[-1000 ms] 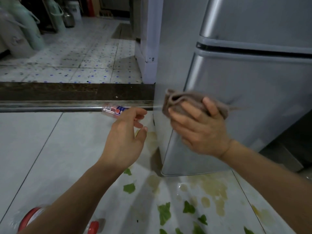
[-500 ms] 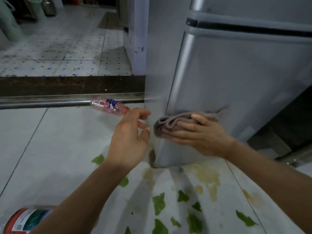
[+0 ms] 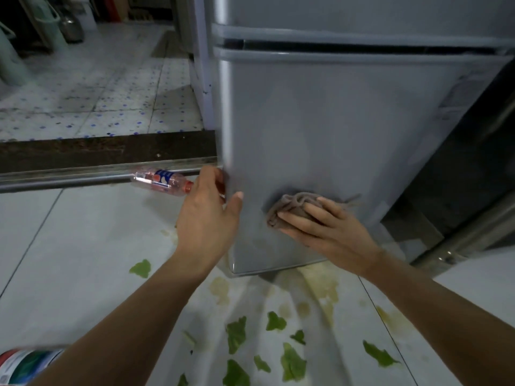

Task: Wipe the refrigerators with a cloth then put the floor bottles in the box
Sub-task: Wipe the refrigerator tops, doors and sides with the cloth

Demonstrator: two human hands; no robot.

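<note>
A: Where is the crumpled brown-grey cloth (image 3: 292, 208)?

B: Flat against the lower door of the silver-grey metal refrigerator (image 3: 334, 135), low down near its bottom edge. The right hand (image 3: 328, 232) presses it there, fingers straight and spread over the fabric, pointing left. The cloth bunches ahead of the fingertips, its long axis running left to right across the door.

A: And the left hand (image 3: 207, 215)?

B: Just left of the cloth, at the door's left corner edge. Thumb on the front face, fingers wrapped round the side, so it grips the edge and holds nothing else.

A: Which way does the wiping go from here?

B: My guess: there is unwiped door above and to the right of the right hand, so the stroke goes up or rightward.

A: The bottles?

B: A clear plastic bottle with a red-and-blue label (image 3: 161, 183) lies on its side just beyond the left hand, cap toward it, long axis left-right. The left hand is nearer. A second, red-labelled bottle (image 3: 25, 364) lies beneath the left forearm.
</note>
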